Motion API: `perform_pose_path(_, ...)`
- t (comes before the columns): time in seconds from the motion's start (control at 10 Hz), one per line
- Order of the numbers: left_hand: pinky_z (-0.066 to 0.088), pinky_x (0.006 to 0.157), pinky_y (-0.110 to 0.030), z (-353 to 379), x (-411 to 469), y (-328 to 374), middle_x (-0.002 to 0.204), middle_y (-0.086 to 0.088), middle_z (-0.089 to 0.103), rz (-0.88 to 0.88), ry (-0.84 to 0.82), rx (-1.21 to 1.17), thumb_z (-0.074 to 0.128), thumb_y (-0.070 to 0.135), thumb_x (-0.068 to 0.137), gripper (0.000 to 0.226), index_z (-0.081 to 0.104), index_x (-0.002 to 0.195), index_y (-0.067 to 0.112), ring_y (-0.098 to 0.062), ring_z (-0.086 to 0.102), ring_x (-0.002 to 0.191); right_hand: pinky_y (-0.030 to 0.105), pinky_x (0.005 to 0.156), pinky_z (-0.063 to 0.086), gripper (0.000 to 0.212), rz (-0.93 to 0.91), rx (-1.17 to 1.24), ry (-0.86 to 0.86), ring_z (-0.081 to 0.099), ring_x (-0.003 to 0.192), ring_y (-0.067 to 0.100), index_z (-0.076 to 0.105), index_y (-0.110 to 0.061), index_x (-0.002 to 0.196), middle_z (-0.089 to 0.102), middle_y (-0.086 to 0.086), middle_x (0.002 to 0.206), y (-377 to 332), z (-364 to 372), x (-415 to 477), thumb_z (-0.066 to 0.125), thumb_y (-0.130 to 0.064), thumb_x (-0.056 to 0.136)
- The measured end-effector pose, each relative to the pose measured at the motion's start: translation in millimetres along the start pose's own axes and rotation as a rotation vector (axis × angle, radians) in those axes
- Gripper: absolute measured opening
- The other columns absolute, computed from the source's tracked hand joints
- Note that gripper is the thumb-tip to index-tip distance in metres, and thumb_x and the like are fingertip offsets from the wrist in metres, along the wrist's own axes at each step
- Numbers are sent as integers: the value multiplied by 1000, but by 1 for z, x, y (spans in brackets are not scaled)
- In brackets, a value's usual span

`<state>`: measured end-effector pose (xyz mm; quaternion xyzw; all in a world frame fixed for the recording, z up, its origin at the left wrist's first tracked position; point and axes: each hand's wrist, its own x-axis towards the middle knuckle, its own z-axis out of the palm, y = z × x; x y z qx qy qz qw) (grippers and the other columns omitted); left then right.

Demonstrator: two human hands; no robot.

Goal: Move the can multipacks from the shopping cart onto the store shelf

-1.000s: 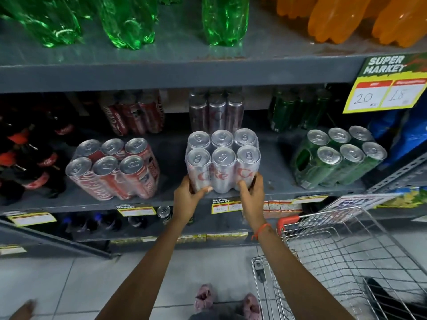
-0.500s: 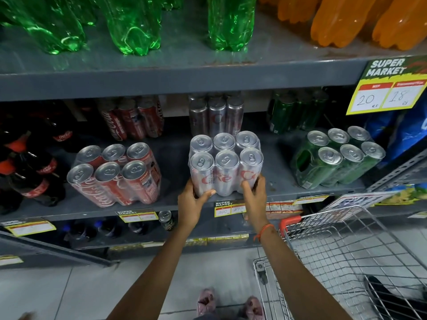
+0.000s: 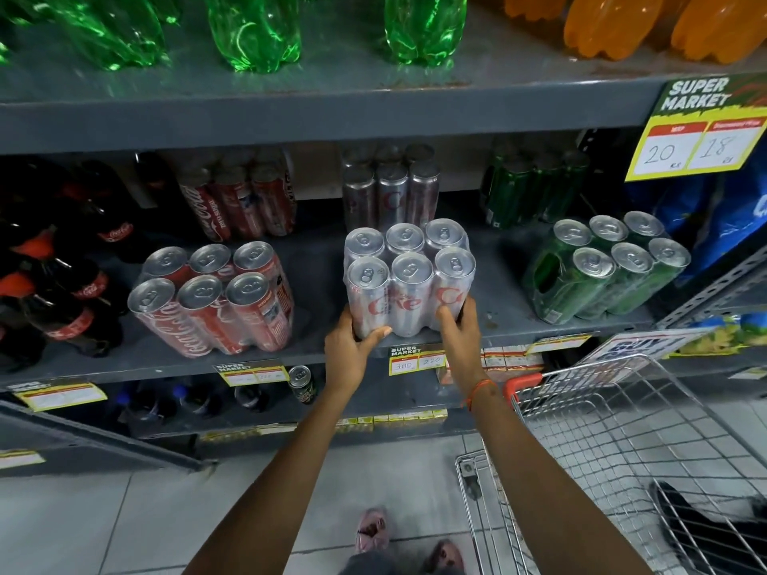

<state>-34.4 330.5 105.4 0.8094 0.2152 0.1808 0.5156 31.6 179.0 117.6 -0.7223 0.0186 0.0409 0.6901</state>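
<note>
A shrink-wrapped silver can multipack (image 3: 409, 276) rests at the front of the grey middle shelf (image 3: 323, 300), tilted toward me. My left hand (image 3: 350, 346) grips its lower left corner and my right hand (image 3: 458, 334) grips its lower right corner. A red can multipack (image 3: 211, 300) lies to its left and a green can multipack (image 3: 602, 271) to its right, both on the same shelf. The wire shopping cart (image 3: 622, 441) stands at the lower right; only a dark item (image 3: 705, 520) shows in its basket.
More red, silver and green can packs stand at the shelf's back. Dark cola bottles (image 3: 62, 284) fill the left end. Green and orange bottles sit on the shelf above (image 3: 332, 105). A price sign (image 3: 701, 130) hangs at the right. My feet are on the tiled floor.
The silver multipack has slid slightly further back on the shelf with both hands still on its lower corners. The view has shifted a little.
</note>
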Motion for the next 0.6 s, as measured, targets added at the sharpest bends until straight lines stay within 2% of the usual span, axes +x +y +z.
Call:
perform_pose_path(0.1, 53, 81, -28, -3, 0, 1, 109, -11, 70, -16, -8, 18, 78, 29, 71, 55, 57, 116, 4, -21, 67, 96, 20, 78, 45, 34, -11, -7, 0, 55, 101, 16, 49, -11, 124, 58, 5, 114, -2, 0, -1, 53, -16, 90)
perform_pose_path(0.2, 53, 83, -30, -4, -2, 9, 110, -13, 70, -48, -10, 31, 78, 27, 71, 56, 57, 116, 3, -24, 66, 99, 27, 85, 46, 38, 17, -5, -25, 57, 105, 20, 48, -13, 126, 59, 7, 118, -6, -1, -3, 54, -17, 89)
perform_pose_path(0.3, 49, 82, -27, -5, -4, 17, 115, -13, 68, -101, -24, 46, 77, 27, 73, 59, 53, 121, 3, -25, 65, 103, 35, 95, 49, 46, 11, -21, -73, 58, 113, 22, 46, -14, 130, 59, 8, 124, -6, -7, -2, 57, -21, 86)
perform_pose_path(0.4, 47, 87, -31, -3, -10, 29, 123, -15, 63, -177, -58, 92, 74, 29, 76, 69, 42, 130, 1, -31, 60, 112, 45, 108, 42, 67, 24, -30, -102, 50, 126, 23, 36, -12, 140, 50, 11, 139, -12, -11, -11, 56, -34, 80)
perform_pose_path(0.5, 46, 87, -37, 1, -16, 54, 127, -19, 58, -244, -73, 297, 68, 36, 79, 71, 39, 131, -3, -36, 56, 115, 45, 118, 27, 79, -65, -24, 18, 29, 142, 24, 21, -9, 149, 29, 13, 154, -26, -10, -19, 50, -43, 84)
perform_pose_path(0.6, 43, 77, -31, -11, -24, 110, 116, -12, 64, -245, -113, 484, 60, 41, 82, 45, 59, 110, 5, -32, 60, 105, 24, 97, 42, 61, -319, 67, 148, 51, 111, 18, 39, -7, 138, 49, 12, 120, -60, -17, -25, 48, -33, 83)
